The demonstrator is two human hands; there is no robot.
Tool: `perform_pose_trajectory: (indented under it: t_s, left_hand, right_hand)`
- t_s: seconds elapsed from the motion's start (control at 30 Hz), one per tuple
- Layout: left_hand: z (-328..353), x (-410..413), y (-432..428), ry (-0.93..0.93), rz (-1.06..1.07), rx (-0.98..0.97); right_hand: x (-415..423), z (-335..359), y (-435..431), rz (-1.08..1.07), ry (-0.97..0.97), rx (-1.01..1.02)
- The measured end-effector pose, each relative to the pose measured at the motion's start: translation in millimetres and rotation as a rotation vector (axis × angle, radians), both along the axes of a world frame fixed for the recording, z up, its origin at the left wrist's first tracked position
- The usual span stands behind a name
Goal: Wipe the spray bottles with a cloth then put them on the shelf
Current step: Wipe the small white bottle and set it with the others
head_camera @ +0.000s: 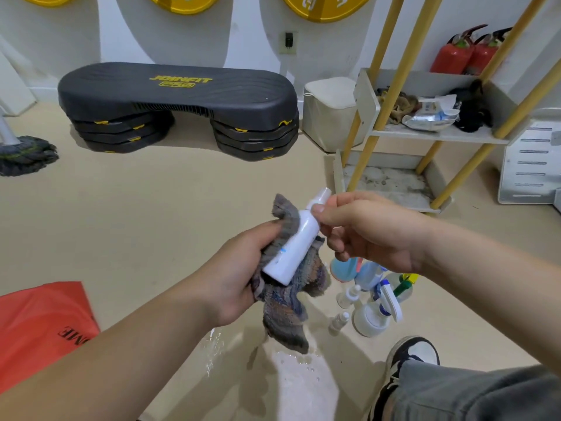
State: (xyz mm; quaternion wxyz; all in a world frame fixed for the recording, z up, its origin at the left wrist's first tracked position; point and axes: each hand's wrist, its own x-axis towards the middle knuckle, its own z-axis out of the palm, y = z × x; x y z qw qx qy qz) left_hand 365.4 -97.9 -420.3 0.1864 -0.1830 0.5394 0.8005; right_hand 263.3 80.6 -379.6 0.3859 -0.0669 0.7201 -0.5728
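Note:
A small white spray bottle [296, 243] lies tilted in the grey striped cloth [285, 302], cap pointing up and right. My left hand [243, 268] grips the cloth wrapped round the bottle's lower body. My right hand [364, 229] pinches the bottle's neck between thumb and fingers. Several other spray bottles [373, 299] stand on the floor under my right wrist. The white shelf [437, 136] with yellow poles stands at the right.
The shelf's middle board holds rags and a wipes pack [431, 115]. A black step platform [179, 107] and a mop head [27, 154] sit along the wall. A red bag [42, 326] lies at left. Water wets the floor near my shoe [409, 357].

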Motion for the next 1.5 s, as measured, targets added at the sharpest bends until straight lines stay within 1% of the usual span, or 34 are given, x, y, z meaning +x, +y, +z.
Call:
perform_pose_trajectory:
  t_s: [0.07, 0.13, 0.2, 0.27, 0.37, 0.47, 0.63, 0.7, 0.77, 0.87, 0.97, 1.0, 1.07, 1.17, 1.27, 1.3, 1.33, 1.37, 1.43, 1.5]
  left_hand:
    - [-4.6, -2.4, -4.9, -0.051, -0.014, 0.075]
    - [-7.2, -2.5, -4.4, -0.023, -0.041, 0.067]
    - [-5.1, -1.9, 0.4, 0.043, -0.049, -0.054]
    - [-5.6, 0.1, 7.1, 0.099, 0.01, -0.18]
    - [-5.9, 3.2, 13.4, 0.138, 0.122, -0.24]
    - [-8.0, 2.6, 6.9, 0.165, 0.101, -0.197]
    - [-12.9, 3.0, -6.5, 0.118, 0.032, 0.0]
    - [-15.0, 1.1, -9.1, 0.087, 0.051, 0.037]
    - [-18.4, -2.6, -10.0, 0.064, 0.067, 0.06]
    - [-22.7, -6.1, -3.4, -0.015, 0.121, 0.035]
    - [-24.1, -2.6, 5.4, -0.065, 0.213, -0.139]
    - [-22.3, 0.1, 8.7, -0.056, 0.235, -0.212]
    - [-16.4, 5.1, 13.8, 0.005, 0.252, -0.364]
    - [-10.9, 9.4, 14.1, 0.248, 0.226, -0.581]
    - [-15.1, 9.2, 5.0, 0.478, 0.121, -0.94]
    - [-16.0, 9.1, 2.6, 0.544, 0.099, -1.007]
    - [-15.8, 10.0, 1.9, 0.591, 0.083, -1.006]
    - [-15.3, 10.7, 2.2, 0.607, 0.075, -0.937]
    - [-10.7, 12.4, 5.0, 0.597, 0.054, -0.725]
    - [-4.3, 12.1, 5.5, 0.574, 0.007, -0.594]
  right_hand:
    - [0.3, -0.5, 0.9, 0.027, -0.028, -0.021]
    - [0.4, -0.3, -0.2, 0.022, 0.004, 0.004]
    - [0.4, -0.8, -2.7, -0.05, 0.058, 0.042]
    - [-1.4, -2.7, -3.5, -0.133, 0.109, 0.089]
    - [-2.2, -2.3, -2.3, -0.118, 0.115, 0.131]
    - [-3.4, 1.4, 0.3, -0.07, 0.078, 0.063]
    - [-5.2, 2.5, 4.9, 0.025, 0.102, 0.024]
    - [-2.3, 3.9, 4.4, 0.033, 0.186, 0.011]
    - [2.3, 4.2, 2.1, 0.02, 0.342, 0.043]
    - [11.9, 2.6, -3.1, 0.031, 0.534, 0.112]
    - [20.5, -0.9, -7.5, 0.087, 0.648, 0.205]
    - [21.6, -2.2, -8.0, 0.093, 0.654, 0.227]
    - [22.0, -2.3, -8.8, 0.083, 0.609, 0.23]
    - [21.7, 0.0, -9.2, 0.042, 0.52, 0.168]
    - [22.7, 0.7, -10.0, 0.043, 0.472, 0.112]
    - [23.2, 1.3, -10.2, 0.06, 0.47, 0.116]
    - [23.1, 1.6, -9.9, 0.074, 0.466, 0.113]
    - [23.0, 2.3, -9.2, 0.086, 0.451, 0.094]
    - [21.1, 3.6, -6.7, 0.12, 0.413, 0.043]
    - [17.1, 4.7, -4.2, 0.149, 0.374, 0.01]
